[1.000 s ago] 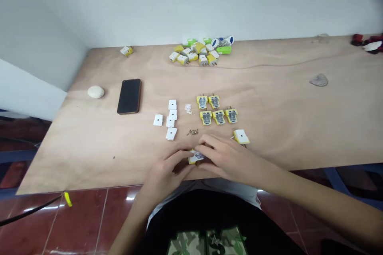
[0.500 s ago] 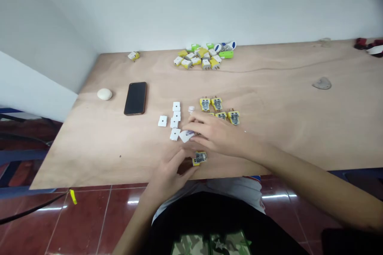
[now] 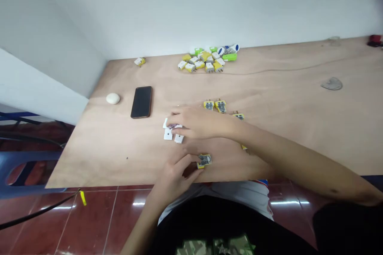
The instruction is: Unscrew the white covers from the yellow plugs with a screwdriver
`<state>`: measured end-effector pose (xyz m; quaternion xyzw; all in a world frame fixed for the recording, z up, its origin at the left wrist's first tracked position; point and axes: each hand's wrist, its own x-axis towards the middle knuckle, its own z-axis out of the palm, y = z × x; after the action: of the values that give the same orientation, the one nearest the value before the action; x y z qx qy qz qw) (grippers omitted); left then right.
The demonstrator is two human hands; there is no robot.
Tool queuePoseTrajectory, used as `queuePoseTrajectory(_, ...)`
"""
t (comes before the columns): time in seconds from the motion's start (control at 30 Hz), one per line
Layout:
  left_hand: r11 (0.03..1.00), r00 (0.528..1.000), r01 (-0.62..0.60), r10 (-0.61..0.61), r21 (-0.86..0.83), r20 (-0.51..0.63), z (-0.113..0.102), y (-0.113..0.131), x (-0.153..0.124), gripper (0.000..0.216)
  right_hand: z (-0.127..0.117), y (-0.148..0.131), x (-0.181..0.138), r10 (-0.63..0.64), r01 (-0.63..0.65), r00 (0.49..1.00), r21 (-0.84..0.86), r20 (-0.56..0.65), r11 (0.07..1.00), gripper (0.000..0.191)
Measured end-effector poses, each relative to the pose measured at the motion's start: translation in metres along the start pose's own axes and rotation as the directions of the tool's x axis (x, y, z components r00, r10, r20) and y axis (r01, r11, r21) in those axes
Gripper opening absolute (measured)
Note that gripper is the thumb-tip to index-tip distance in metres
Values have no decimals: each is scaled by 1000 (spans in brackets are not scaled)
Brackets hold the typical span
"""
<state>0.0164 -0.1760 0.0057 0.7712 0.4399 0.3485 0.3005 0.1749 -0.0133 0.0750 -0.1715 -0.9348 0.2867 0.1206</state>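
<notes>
In my left hand (image 3: 179,169) is an opened yellow plug (image 3: 205,161), pinched between thumb and fingers close to the table's front edge. Its grey inside faces up. My right hand (image 3: 194,122) reaches over the small white plug covers, its fingertips closed on a white plug cover (image 3: 165,122); a purplish patch shows between the fingers. Just below those fingers lie two more covers, a left one (image 3: 168,134) and a right one (image 3: 179,138). Other covers are hidden under the hand. Beyond my right wrist, opened yellow plugs (image 3: 220,106) lie with prongs pointing away, partly covered by my forearm.
Against the wall is a pile of yellow, white and green plugs (image 3: 206,60). A phone (image 3: 141,102) and a white egg-shaped object (image 3: 113,98) lie to the left, a single plug (image 3: 140,61) behind them. A grey heart-shaped piece (image 3: 332,83) is on the right.
My right hand has moved left with the white cover, onto the group of covers. My left hand keeps the opened plug in about the same place. The view has shifted slightly.
</notes>
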Motion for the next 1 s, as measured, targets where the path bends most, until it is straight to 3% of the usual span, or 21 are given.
queuePoseTrajectory(0.1,999,999,-42,41,-16,-24,2,2,5,16,-11,-12,-37,93,-37,980,302,-173,953,33)
queuePoseTrajectory(0.2,995,993,-101,100,-25,-67,6,2,11,21,-9,-25,-77,327,-90,910,650,-254,754,49)
queuePoseTrajectory(0.23,993,990,-117,115,-20,-80,8,2,14,22,-5,-28,-88,396,-50,869,744,-296,666,52)
queuePoseTrajectory(0.33,991,986,-137,137,4,-94,14,-1,19,21,13,-32,-109,465,155,822,915,-328,372,54)
queuePoseTrajectory(0.4,991,988,-135,134,0,-79,17,-3,22,19,26,-32,-113,499,217,801,938,-330,272,53)
queuePoseTrajectory(0.67,992,992,-121,120,-37,-32,17,-1,27,15,48,-26,-105,486,240,806,938,-337,251,51)
queuePoseTrajectory(1.0,991,992,-125,124,-48,-40,17,0,26,21,46,-27,-106,494,223,801,934,-339,280,54)
